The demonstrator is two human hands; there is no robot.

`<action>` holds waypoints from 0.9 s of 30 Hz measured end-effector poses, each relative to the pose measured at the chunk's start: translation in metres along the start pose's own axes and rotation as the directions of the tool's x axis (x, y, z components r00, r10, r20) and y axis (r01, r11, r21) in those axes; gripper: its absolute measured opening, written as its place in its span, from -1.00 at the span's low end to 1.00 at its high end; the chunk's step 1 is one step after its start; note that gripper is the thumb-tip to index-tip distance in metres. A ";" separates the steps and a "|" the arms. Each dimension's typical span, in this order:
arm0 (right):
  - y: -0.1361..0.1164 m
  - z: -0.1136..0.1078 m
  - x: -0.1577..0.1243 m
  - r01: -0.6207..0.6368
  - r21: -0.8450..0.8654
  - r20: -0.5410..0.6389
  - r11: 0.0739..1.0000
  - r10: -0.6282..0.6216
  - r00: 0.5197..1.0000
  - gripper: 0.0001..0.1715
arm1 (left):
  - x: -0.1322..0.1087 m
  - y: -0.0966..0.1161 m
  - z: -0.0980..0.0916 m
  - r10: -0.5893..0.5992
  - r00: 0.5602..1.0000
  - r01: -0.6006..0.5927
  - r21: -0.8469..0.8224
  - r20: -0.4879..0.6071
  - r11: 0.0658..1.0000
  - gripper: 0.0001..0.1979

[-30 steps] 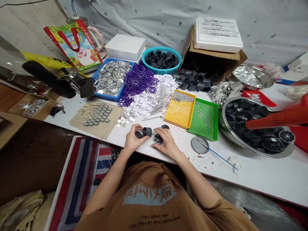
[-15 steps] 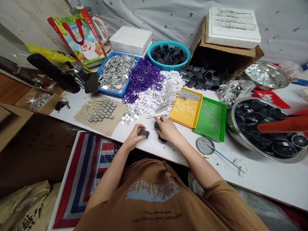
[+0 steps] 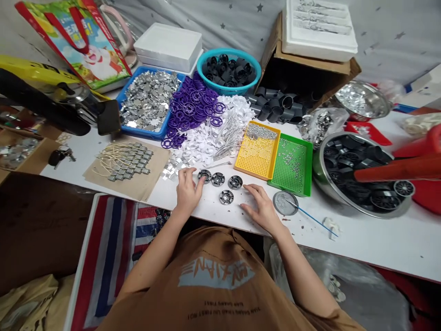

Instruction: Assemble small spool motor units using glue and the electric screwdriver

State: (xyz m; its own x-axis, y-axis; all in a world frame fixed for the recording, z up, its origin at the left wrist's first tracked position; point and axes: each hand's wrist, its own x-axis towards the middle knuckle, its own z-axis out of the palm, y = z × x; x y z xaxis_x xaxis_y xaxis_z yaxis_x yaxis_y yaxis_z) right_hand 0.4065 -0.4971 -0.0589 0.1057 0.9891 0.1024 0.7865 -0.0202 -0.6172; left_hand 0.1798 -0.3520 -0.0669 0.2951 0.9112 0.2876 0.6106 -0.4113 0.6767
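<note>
Several round black wheel-like discs with silvery centres lie flat on the white table in front of me. My left hand [image 3: 188,192] has its thumb and index finger spread at the edge of the leftmost disc [image 3: 205,176]; whether it touches the disc I cannot tell. Right of that disc are a second disc [image 3: 217,179] and a third disc [image 3: 235,182], and a fourth disc [image 3: 226,197] is nearer the table's front edge. My right hand [image 3: 260,208] is open beside them, fingers apart and holding nothing.
Behind the discs stand a yellow tray [image 3: 257,166] and a green tray [image 3: 290,177] of small metal pieces. A steel bowl [image 3: 319,172] of black parts is at the right. Purple rings [image 3: 189,108] are heaped behind. A blue-handled brush [image 3: 315,219] rests on a grey dish [image 3: 283,209].
Both hands have let go of the dark cylindrical pieces they held. My right hand has moved right, away from the discs, and opened. The view has shifted slightly.
</note>
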 end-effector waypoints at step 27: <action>0.013 0.022 0.012 0.072 0.158 -0.014 0.985 -0.070 0.997 -0.20 | -0.045 0.015 0.034 0.130 0.943 -0.077 -0.178 0.307 0.981 -0.50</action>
State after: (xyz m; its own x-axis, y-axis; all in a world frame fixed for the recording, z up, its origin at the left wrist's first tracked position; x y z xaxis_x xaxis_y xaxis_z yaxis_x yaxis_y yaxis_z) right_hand 0.4040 -0.4819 -0.0830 0.0589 0.9859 0.1565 0.6861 0.0739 -0.7237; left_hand 0.2007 -0.4005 -0.0929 0.5831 0.7982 0.1511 0.4453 -0.4696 0.7623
